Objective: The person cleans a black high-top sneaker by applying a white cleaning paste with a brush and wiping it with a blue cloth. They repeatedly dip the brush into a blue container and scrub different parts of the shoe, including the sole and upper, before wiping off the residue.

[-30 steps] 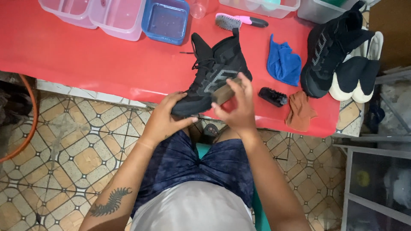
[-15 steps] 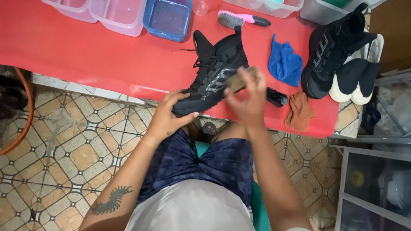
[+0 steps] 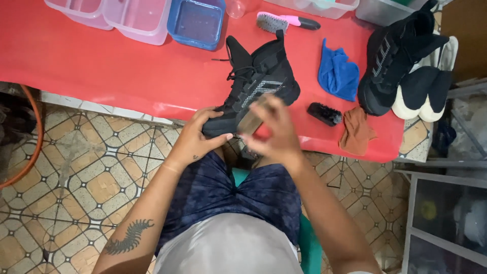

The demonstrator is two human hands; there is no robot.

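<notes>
A black high-top sneaker (image 3: 261, 81) lies on its side at the near edge of the red table (image 3: 101, 66), toe toward me. My left hand (image 3: 200, 137) grips the toe end of the sneaker. My right hand (image 3: 274, 134) is closed on a small wooden-backed brush (image 3: 252, 119), held against the sneaker's sole side; the hand is motion-blurred.
On the table lie a blue cloth (image 3: 337, 71), a small black brush (image 3: 324, 113), a brown cloth (image 3: 357, 131), a pink-handled brush (image 3: 284, 22) and another black sneaker with white-black insoles (image 3: 401, 66). Clear and blue plastic tubs (image 3: 195, 23) stand at the back. Tiled floor lies to the left.
My right hand with the brush has moved back along the sneaker's side toward the toe. My left hand keeps its hold on the toe.
</notes>
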